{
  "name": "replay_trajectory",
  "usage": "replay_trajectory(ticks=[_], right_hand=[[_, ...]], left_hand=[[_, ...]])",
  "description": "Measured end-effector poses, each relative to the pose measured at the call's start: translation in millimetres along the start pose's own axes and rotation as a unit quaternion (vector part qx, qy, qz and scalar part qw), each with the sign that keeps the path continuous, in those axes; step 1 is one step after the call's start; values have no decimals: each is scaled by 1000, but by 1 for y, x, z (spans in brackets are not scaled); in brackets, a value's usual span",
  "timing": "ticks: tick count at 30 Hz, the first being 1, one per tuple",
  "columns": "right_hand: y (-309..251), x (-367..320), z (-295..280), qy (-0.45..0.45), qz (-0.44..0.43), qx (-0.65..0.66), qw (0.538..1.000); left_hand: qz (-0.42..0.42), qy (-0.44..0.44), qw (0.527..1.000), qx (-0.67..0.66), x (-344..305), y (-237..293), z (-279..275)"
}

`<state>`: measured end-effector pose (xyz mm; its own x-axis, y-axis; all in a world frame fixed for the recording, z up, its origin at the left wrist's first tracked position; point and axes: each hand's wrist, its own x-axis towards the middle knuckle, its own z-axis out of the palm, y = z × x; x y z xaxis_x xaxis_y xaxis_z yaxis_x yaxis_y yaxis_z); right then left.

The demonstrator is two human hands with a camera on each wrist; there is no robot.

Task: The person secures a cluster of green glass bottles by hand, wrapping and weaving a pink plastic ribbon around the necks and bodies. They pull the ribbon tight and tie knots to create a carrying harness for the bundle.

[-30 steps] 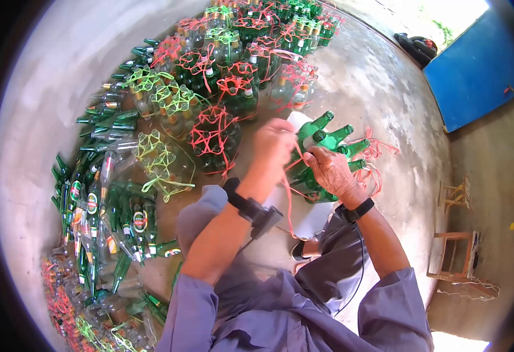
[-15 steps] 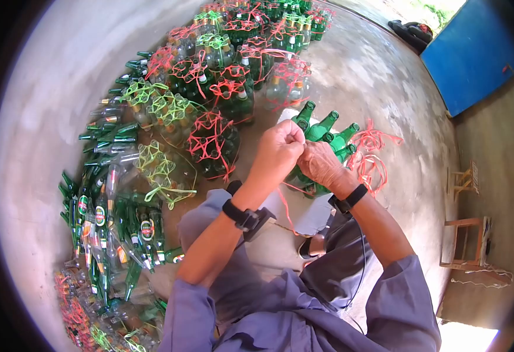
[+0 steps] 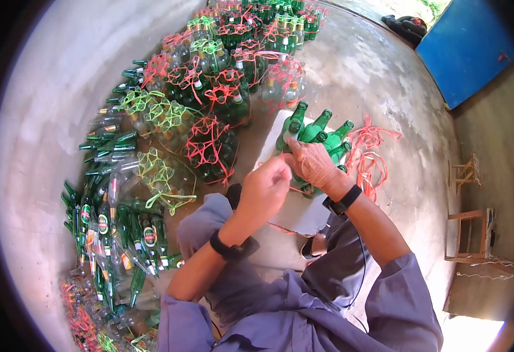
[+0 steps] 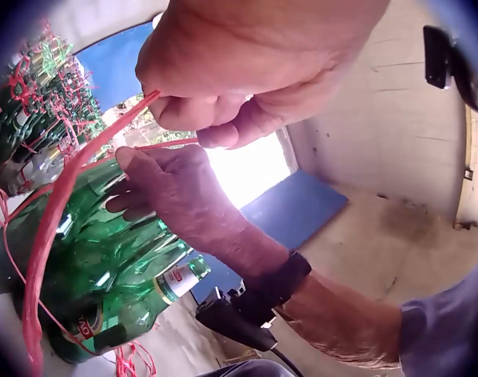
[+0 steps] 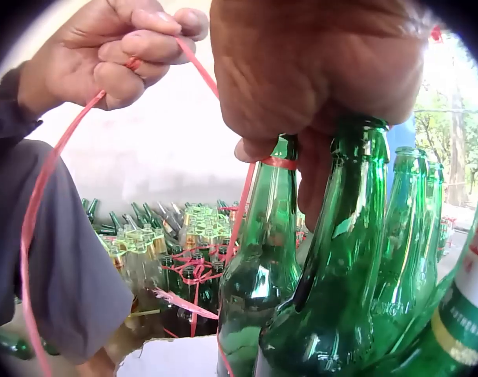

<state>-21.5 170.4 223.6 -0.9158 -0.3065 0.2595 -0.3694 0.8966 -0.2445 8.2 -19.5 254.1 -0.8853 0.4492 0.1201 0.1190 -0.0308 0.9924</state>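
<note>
A cluster of green glass bottles [image 3: 322, 121] stands upright on a white board [image 3: 295, 212] before the person. The left hand [image 3: 264, 189] grips a red plastic strap [image 4: 57, 212], fingers curled, with a length hanging below the fist. From that fist the strap runs tight to a bottle neck, which it circles in the right wrist view. At this neck is the right hand [image 3: 318, 165], its thumb and a finger on either side of the strapped green bottle [image 5: 262, 263]. Its palm covers the tops of some bottles in the right wrist view.
Loose red straps [image 3: 367, 167] lie on the floor right of the board. Strapped bundles of bottles [image 3: 210, 146] crowd the left and back, with loose bottles [image 3: 101, 223] piled along the wall. A wooden stool [image 3: 471, 234] stands at the right wall.
The left hand has come down and toward the person, pulling the strap. The right hand stays at the bottle necks, having shifted slightly left.
</note>
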Motion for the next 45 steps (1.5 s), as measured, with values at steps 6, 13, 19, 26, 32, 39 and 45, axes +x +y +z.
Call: replay_trajectory(ticks=[6, 13, 19, 26, 32, 39, 45], right_hand=[[1, -6, 9, 30, 0, -15, 999], [-9, -11, 4, 69, 15, -5, 998], [-46, -20, -21, 188, -89, -13, 978], [-72, -41, -33, 154, -137, 139, 969], [-68, -48, -30, 166, -66, 203, 963], [-67, -58, -24, 129, 64, 285, 947], [-58, -70, -22, 146, 174, 458, 859]], left_hand=[[-82, -3, 996, -40, -40, 10, -5], [-66, -11, 992, -111, -52, 33, 6], [-118, 1, 985, -124, -50, 48, -12], [-185, -17, 974, -127, -63, 59, -24], [-190, -18, 981, -36, -84, 76, -45], [-122, 26, 991, 46, -103, 79, -92], [-56, 182, 979, -76, -115, 78, -128]])
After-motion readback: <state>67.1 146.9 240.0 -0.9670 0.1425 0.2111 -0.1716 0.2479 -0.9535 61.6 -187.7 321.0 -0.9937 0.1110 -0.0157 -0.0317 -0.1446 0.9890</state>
